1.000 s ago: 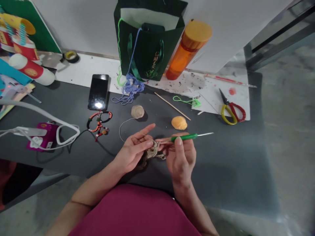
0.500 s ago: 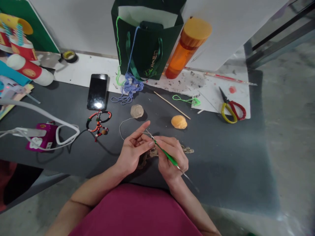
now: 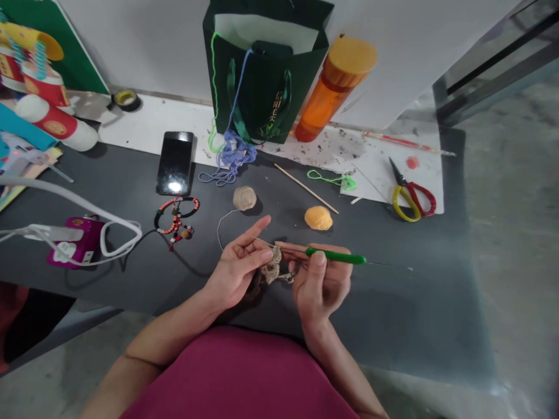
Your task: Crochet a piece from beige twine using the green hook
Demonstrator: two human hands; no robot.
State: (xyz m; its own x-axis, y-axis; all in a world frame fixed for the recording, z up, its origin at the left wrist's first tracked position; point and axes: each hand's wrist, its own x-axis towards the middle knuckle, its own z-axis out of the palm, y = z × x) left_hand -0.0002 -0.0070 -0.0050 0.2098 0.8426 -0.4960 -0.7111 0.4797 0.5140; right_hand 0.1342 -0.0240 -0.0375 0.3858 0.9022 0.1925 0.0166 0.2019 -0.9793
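Between the thumb and fingers of my left hand (image 3: 238,265) is a beige crocheted piece (image 3: 271,269), its lower end hanging near the table. The index finger is stretched up with a strand of yarn across it. My right hand (image 3: 323,285) is closed on a crochet hook (image 3: 336,256) with a green handle. The hook lies nearly level, its thin metal tip at the top edge of the crochet work. A beige ball of yarn (image 3: 244,198) sits just beyond my left hand, with a loose strand curving toward it.
Past my hands lie a yellow ball (image 3: 318,218), a thin wooden stick (image 3: 305,187), scissors (image 3: 413,195) and blue yarn (image 3: 236,152). A phone (image 3: 175,163) and beaded bracelet (image 3: 176,218) are left. Behind stand a green paper bag (image 3: 257,87) and an orange bottle (image 3: 329,93).
My right hand has moved right and turned, swinging the hook from a steep slant to nearly level. More of the crocheted piece shows between my hands. My left hand has barely shifted.
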